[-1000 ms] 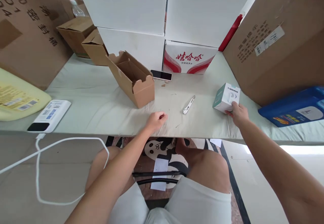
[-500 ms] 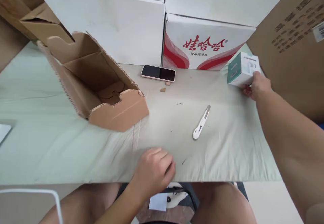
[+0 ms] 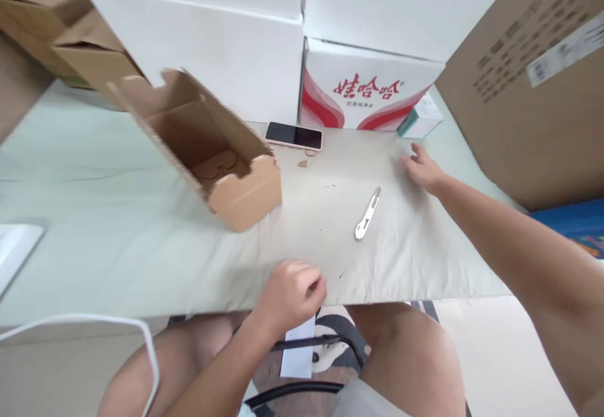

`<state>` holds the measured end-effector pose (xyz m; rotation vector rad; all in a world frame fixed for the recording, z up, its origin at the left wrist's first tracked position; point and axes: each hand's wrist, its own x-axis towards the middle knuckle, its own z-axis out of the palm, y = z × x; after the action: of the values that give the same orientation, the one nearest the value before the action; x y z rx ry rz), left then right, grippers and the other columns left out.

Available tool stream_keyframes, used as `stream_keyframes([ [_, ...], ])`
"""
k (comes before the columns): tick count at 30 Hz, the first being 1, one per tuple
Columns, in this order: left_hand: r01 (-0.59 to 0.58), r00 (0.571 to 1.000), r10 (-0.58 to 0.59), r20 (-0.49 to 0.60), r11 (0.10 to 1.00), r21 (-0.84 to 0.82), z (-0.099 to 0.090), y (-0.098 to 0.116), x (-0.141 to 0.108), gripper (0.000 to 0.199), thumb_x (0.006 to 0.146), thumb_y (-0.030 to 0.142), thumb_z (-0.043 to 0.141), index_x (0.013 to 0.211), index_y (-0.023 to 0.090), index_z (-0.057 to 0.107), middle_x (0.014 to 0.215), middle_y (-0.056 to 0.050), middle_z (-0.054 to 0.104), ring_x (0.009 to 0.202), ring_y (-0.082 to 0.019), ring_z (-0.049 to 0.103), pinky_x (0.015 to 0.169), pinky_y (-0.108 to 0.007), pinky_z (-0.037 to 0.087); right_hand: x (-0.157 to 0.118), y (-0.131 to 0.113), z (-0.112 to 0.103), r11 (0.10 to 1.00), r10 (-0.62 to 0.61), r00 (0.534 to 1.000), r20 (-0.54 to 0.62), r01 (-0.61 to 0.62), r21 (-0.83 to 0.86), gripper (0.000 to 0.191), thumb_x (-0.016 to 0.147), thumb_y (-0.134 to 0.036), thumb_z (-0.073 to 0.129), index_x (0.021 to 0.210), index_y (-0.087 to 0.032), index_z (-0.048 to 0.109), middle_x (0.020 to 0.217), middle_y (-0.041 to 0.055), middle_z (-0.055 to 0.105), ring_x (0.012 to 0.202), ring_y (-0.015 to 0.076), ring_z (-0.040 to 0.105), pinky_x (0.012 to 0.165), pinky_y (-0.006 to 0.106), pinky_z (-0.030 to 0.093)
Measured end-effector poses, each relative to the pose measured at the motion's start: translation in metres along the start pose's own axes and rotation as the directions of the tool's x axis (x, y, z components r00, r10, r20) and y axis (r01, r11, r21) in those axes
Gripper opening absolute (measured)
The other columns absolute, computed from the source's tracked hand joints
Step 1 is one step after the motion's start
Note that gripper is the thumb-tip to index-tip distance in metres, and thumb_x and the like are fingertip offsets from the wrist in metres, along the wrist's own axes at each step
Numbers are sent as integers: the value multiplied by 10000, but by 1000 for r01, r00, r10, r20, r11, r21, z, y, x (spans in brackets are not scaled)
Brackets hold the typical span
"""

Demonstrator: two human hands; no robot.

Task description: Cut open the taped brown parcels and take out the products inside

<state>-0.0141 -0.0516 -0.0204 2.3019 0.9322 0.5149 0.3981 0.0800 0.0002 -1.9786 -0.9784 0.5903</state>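
My right hand [image 3: 422,170] is over the right side of the table, empty, with its fingers apart. Just beyond it a small white and green box [image 3: 423,118] stands against the white carton with red lettering [image 3: 368,90]. My left hand [image 3: 295,294] rests at the table's front edge, curled into a loose fist with nothing showing in it. A white utility knife [image 3: 367,216] lies between the two hands. To the left, an open cardboard box [image 3: 250,194] stands with its inside facing up.
A phone [image 3: 293,135] lies near the white cartons [image 3: 198,58], with small cardboard scraps [image 3: 302,163] beside it. A large brown carton [image 3: 523,109] stands at the right. A white cable [image 3: 108,319] hangs at the lower left.
My right hand has let go of the small white and green box and drawn back from it. That box now stands against the lettered carton. The head view has shifted; my left hand stays curled.
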Motion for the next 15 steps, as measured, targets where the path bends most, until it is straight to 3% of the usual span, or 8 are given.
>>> stream_keyframes([
  [2, 56, 998, -55, 41, 998, -40, -5, 3, -5, 356, 914, 241, 458, 606, 208, 281, 538, 5, 478, 558, -140, 396, 596, -335, 247, -37, -31, 8, 956, -184, 976, 119, 206, -210, 575, 751, -237, 738, 1306, -181, 598, 1514, 180, 548, 1446, 376, 498, 1268, 609, 310],
  [3, 76, 996, -73, 48, 996, -49, -8, 5, -8, 357, 911, 255, 462, 605, 208, 286, 548, -2, 492, 569, -144, 408, 601, -336, 239, -57, -50, 13, 881, -305, 929, 211, 360, -307, 567, 759, -256, 731, 1306, -180, 606, 1482, 182, 570, 1432, 379, 510, 1253, 611, 337],
  [4, 88, 995, -86, 49, 995, -53, -11, 6, -13, 354, 909, 262, 466, 602, 208, 299, 561, -9, 511, 582, -148, 424, 608, -336, 236, -78, -70, 18, 769, -430, 847, 311, 524, -366, 563, 782, -289, 716, 1325, -187, 605, 1462, 181, 581, 1417, 379, 522, 1228, 613, 378],
  [6, 104, 993, -101, 53, 993, -55, -15, 7, -23, 344, 905, 264, 478, 595, 205, 341, 581, -20, 545, 602, -155, 454, 611, -333, 230, -121, -114, 33, 514, -636, 621, 459, 784, -348, 571, 844, -367, 677, 1388, -223, 579, 1468, 166, 569, 1401, 378, 528, 1165, 613, 455],
  [8, 121, 991, -118, 65, 991, -53, -17, 7, -34, 331, 899, 258, 487, 589, 202, 385, 589, -23, 563, 600, -159, 461, 600, -330, 219, -161, -155, 53, 305, -753, 407, 517, 912, -274, 594, 883, -428, 656, 1444, -270, 541, 1495, 139, 539, 1416, 385, 502, 1125, 618, 486],
  [9, 124, 990, -120, 75, 991, -52, -17, 7, -39, 326, 895, 254, 492, 586, 200, 406, 593, -24, 570, 594, -159, 458, 594, -329, 213, -177, -172, 66, 229, -776, 332, 536, 941, -251, 613, 888, -451, 658, 1462, -286, 523, 1500, 125, 529, 1429, 395, 483, 1116, 628, 487],
  [11, 109, 990, -104, 92, 993, -51, -18, 6, -48, 306, 878, 239, 510, 581, 196, 451, 610, -28, 593, 592, -160, 465, 587, -327, 211, -199, -196, 94, 150, -760, 263, 595, 961, -232, 641, 878, -486, 675, 1465, -295, 504, 1439, 112, 558, 1390, 407, 506, 1050, 621, 527],
  [15, 73, 993, -67, 96, 995, -64, -22, 1, -61, 276, 852, 203, 551, 577, 190, 529, 638, -38, 633, 607, -166, 509, 586, -323, 231, -208, -211, 138, 118, -691, 266, 672, 959, -258, 498, 875, -505, 685, 1286, -249, 569, 1045, 101, 664, 1099, 346, 640, 838, 467, 601],
])
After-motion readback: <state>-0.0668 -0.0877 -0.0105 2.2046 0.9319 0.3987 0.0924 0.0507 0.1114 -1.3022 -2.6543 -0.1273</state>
